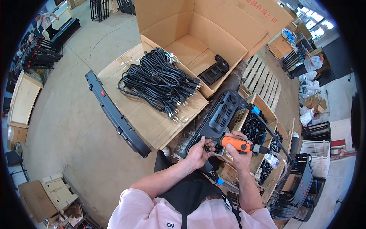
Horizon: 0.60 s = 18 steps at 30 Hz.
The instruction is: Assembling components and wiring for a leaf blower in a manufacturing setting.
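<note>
My right hand (240, 154) is wrapped round an orange power screwdriver (233, 143), whose dark rear end joins a clear hose. The driver lies nearly level, its tip pointing left at the edge of a long black plastic housing (221, 114) with vent slots. Beside that tip, my left hand (199, 153) is closed at the housing's lower end. Small dark pieces show among its curled fingers, too small to name. Whether the tip touches a screw cannot be seen.
Bundled black power cables (156, 80) lie on a carton flap (110, 72). The open carton (217, 23) holds another black part (215, 70). A long black panel (114, 114) leans left. Wooden bins (272, 114) of small black parts stand right, near a pallet (263, 78). Other people work farther off.
</note>
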Tool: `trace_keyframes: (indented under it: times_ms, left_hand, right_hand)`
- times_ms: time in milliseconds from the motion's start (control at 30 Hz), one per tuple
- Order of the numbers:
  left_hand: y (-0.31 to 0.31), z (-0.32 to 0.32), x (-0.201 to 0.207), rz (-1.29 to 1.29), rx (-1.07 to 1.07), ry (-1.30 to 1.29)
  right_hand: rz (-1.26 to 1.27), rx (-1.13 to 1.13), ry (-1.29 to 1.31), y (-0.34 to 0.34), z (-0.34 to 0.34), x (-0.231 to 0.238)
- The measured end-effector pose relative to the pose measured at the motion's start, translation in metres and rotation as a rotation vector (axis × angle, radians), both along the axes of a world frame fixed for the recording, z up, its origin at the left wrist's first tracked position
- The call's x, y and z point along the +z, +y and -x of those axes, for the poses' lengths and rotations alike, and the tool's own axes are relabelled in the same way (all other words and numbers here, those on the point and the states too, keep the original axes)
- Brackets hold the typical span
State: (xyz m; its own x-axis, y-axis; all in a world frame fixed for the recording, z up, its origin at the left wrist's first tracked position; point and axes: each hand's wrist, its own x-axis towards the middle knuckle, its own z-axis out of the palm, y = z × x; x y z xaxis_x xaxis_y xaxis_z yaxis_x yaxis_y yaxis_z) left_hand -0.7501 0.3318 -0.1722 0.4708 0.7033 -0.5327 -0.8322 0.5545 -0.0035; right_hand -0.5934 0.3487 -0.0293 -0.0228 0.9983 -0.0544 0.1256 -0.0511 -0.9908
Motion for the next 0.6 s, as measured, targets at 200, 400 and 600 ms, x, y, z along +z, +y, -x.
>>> trace_keyframes:
  times_ms: [200, 400, 600]
  left_hand:
    - [-0.022, 0.012, 0.022, -0.039, -0.123, 0.134]
    - [-0.032, 0.023, 0.006, -0.208, -0.281, 0.292]
    - [-0.035, 0.033, 0.023, -0.185, -0.257, 0.337]
  right_hand:
    - [-0.019, 0.022, -0.001, 0.008, 0.014, -0.019]
    - [0.009, 0.044, -0.002, 0.014, 0.027, -0.021]
    - [0.029, 0.078, -0.042, 0.018, 0.031, -0.013]
